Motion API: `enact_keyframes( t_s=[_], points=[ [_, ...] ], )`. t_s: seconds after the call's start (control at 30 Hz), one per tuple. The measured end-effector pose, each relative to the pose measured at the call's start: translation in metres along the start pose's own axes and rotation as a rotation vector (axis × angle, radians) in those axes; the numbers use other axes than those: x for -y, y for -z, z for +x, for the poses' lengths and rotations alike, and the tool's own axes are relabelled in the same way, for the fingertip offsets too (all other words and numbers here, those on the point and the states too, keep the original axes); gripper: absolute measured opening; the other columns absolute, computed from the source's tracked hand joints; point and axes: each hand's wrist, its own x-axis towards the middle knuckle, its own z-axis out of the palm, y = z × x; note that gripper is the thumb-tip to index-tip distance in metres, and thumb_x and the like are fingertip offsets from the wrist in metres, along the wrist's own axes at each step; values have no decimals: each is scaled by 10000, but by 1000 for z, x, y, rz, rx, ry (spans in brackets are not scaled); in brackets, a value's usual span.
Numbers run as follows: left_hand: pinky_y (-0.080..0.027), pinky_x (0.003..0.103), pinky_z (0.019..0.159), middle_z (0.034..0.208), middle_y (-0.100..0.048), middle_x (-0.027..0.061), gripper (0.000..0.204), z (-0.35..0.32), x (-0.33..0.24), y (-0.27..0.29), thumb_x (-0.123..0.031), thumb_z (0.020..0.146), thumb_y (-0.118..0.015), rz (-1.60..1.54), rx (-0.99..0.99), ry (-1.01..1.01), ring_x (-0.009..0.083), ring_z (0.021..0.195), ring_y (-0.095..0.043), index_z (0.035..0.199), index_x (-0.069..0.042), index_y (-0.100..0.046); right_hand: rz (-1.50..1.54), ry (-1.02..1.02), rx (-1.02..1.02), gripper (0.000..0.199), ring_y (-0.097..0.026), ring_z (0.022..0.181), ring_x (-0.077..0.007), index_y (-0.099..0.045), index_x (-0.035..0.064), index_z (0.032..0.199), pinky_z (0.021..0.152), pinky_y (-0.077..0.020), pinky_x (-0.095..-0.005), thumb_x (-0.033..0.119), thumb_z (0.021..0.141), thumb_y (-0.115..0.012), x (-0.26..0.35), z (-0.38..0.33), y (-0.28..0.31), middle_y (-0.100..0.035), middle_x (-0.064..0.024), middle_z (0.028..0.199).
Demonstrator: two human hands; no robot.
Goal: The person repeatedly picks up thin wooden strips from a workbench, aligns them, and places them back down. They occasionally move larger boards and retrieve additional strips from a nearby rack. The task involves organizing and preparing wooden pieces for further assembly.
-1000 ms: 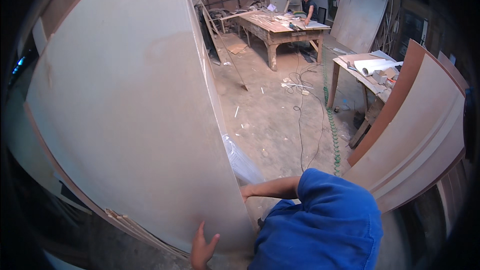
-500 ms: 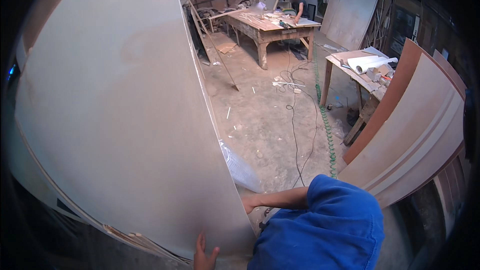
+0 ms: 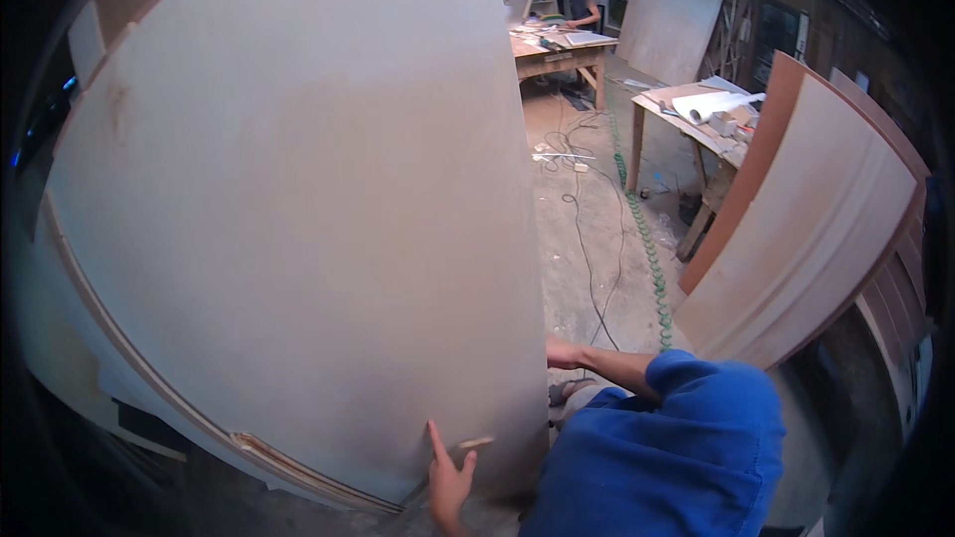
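Note:
A large, pale wooden panel (image 3: 318, 219) fills the left and middle of the head view, standing up before me. My left hand (image 3: 450, 485) rises from the lower edge against its lower right part. Index finger and thumb are stretched well apart there. Just beyond the thumb shows a small light-brown sliver (image 3: 477, 443); what it is I cannot tell. My right hand (image 3: 567, 353) reaches from a blue sleeve (image 3: 686, 378) to the panel's right edge and holds it. Its fingers are hidden behind that edge. Along the panel's lower left runs a layered wooden edge (image 3: 298, 467), splintered in places.
A black cable (image 3: 589, 278) and a coiled green hose (image 3: 652, 259) lie on the floor. To the right, wooden sheets (image 3: 806, 229) lean beside a small table (image 3: 686, 109) with paper rolls. A person (image 3: 582, 5) is at a workbench (image 3: 562, 62) farther back.
The panel's right edge has swung rightward, covering more of the floor and workbench. Both my hands have shifted right with it and a little up in the view.

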Motion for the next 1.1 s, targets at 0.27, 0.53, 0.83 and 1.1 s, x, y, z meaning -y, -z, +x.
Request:
enact_keyframes(
  t_s=[0.27,0.53,0.83,1.1],
  points=[
    [-369,480,1207,1679,-288,270,1040,11,39,-6,-159,940,-711,32,-119,-236,456,1503,-371,1690,-134,9,389,319,-670,730,-356,1529,-286,-369,9,1608,1256,-247,-390,540,1122,-251,11,-27,-82,-407,-139,1653],
    [-336,462,1233,1687,-266,270,999,1,32,8,-108,940,-694,41,-98,-241,453,1515,-350,1691,-118,-34,330,178,-779,787,-408,1498,-349,-454,-43,1537,1245,-263,-403,567,1105,-209,-4,-17,-94,-499,-232,1567],
    [-339,448,1232,1676,-281,280,990,25,45,3,-97,945,-685,36,-43,-211,454,1511,-354,1689,-118,-33,195,263,-995,755,-428,1483,-396,-516,-47,1472,1225,-304,-416,518,1106,-173,-11,9,-87,-535,-286,1513],
    [-377,461,1204,1653,-314,301,1013,24,41,-4,-105,953,-682,32,-48,-143,475,1481,-391,1690,-157,10,206,276,-955,782,-438,1466,-438,-528,-158,1398,1231,-301,-435,483,1111,-184,-5,7,-93,-539,-364,1459]
  ],
)
